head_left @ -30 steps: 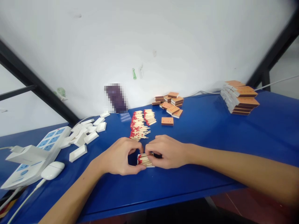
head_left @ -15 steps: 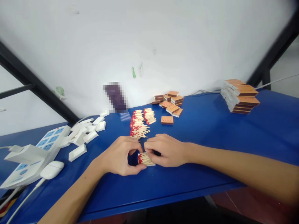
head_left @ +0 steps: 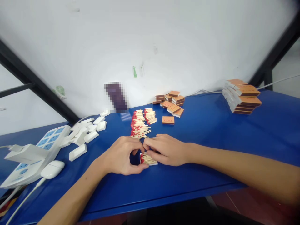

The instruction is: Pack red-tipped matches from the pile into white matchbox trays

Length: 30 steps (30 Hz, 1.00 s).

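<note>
A small white matchbox tray [head_left: 154,164] lies on the blue table between my hands, with red-tipped matches [head_left: 148,158] in it, heads to the left. My left hand [head_left: 122,156] curves around the tray's left end, thumb at its near side and fingers behind it, closed on the tray. Over the tray's far right part is my right hand [head_left: 170,150], fingers bent together at the matches. Whatever its fingertips pinch is hidden. Just beyond my hands lies a heap of loose matches [head_left: 138,122], with a smaller group of matches [head_left: 150,116] beside it.
One closed orange matchbox [head_left: 168,120] lies beyond my right hand, before a matchbox pile [head_left: 172,104]. Stacked matchboxes [head_left: 245,97] stand far right. To the left are white trays [head_left: 91,136], a power strip [head_left: 47,140] and a white charging case [head_left: 52,169] with cable.
Both hands stay around the tray. My right fingers have shifted slightly over the matches, and the tray sits slightly farther right in view.
</note>
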Tool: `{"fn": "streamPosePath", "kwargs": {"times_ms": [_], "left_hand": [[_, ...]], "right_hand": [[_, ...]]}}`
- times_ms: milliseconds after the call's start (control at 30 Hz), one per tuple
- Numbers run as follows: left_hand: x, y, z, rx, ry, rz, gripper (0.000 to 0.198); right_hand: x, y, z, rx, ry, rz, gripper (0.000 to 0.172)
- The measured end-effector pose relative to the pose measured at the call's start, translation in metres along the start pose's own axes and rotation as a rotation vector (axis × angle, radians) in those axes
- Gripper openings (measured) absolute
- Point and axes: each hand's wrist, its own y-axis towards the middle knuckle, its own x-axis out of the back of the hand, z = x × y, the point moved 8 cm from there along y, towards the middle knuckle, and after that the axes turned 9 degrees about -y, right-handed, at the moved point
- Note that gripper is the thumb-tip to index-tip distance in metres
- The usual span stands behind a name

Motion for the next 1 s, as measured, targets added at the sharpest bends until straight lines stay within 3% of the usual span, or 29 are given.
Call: {"fn": "streamPosePath", "kwargs": {"times_ms": [133,233,367,467,633,800,1000], "left_hand": [[-0.001,-0.001,0.002,-0.003,0.041,0.006,0.024],[0.003,-0.003,0.004,-0.007,0.097,-0.026,0.022],[0.011,-0.004,0.007,-0.007,0.156,-0.081,0.020],[0.010,-0.004,0.004,-0.025,0.145,-0.058,0.019],[-0.001,-0.003,-0.003,-0.053,0.180,0.020,0.035],[-0.009,-0.003,-0.001,-0.035,0.301,0.034,0.026],[-0.010,-0.001,0.001,-0.075,0.359,-0.011,0.032]], "right_hand": [[0.001,-0.001,0.001,0.002,-0.012,-0.025,0.002],[0.017,-0.002,-0.003,-0.013,-0.057,-0.128,0.006],[0.048,-0.006,-0.027,-0.143,-0.420,-0.272,0.013],[0.054,-0.008,-0.054,-0.294,-0.650,-0.196,0.017],[0.046,-0.015,-0.076,-0.422,-0.751,0.003,0.021],[0.043,-0.014,-0.055,-0.259,-0.523,0.139,0.012],[0.025,-0.011,-0.018,-0.078,-0.027,0.293,0.039]]}}
